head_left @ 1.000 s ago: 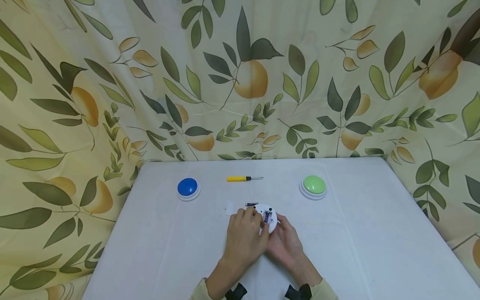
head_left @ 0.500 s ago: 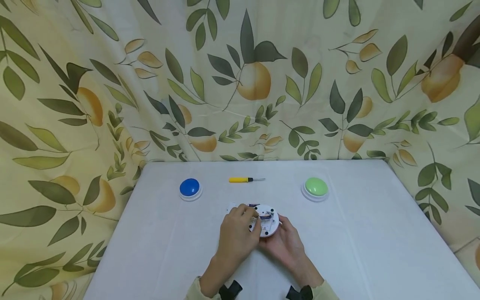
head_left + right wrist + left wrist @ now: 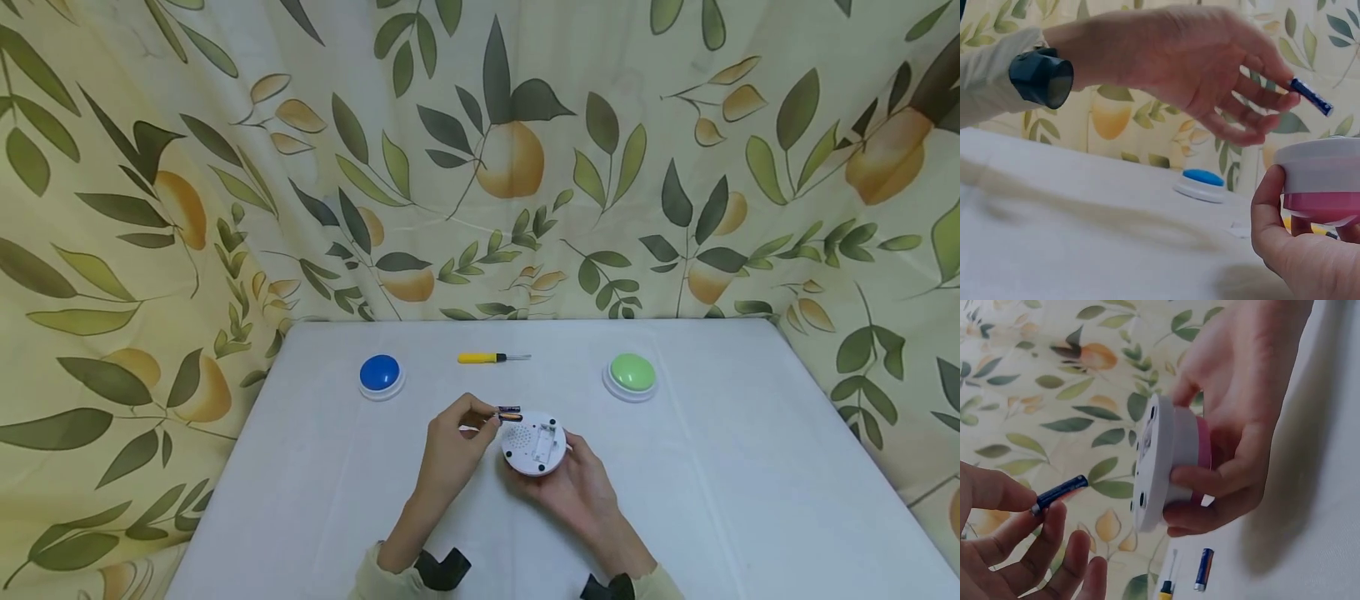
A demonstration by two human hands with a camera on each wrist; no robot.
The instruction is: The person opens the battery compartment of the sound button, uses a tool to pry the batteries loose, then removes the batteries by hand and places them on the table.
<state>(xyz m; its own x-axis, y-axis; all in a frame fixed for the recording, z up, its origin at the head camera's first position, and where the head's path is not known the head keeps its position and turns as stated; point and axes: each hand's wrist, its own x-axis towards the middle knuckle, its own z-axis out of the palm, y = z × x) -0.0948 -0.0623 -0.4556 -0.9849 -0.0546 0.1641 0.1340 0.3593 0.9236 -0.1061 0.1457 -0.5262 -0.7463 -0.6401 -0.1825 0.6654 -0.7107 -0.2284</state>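
Between thumb and forefinger, my left hand (image 3: 454, 446) pinches a small dark blue AAA-type battery (image 3: 1060, 494), held away from the device. My right hand (image 3: 581, 492) grips a round push-button light or buzzer (image 3: 523, 458) by its side, its white underside turned up. That underside has black feet, a patch of small holes and an uncovered battery compartment (image 3: 544, 443) in which no battery shows. A pink band on its lower part (image 3: 1316, 205) is visible from the right wrist. A second battery (image 3: 1204, 570) lies on the table beyond the device.
A blue push button (image 3: 378, 375) stands at the back left, and a green one (image 3: 632, 375) at the back right. Between them lies a yellow screwdriver (image 3: 483, 358). A small whitish piece (image 3: 1238, 231) lies on the white tablecloth. A patterned curtain (image 3: 510, 250) hangs behind.
The battery seen in the compartment has come out and is now in my left hand, which has drawn back to the left. My right hand keeps holding the device in nearly the same place.
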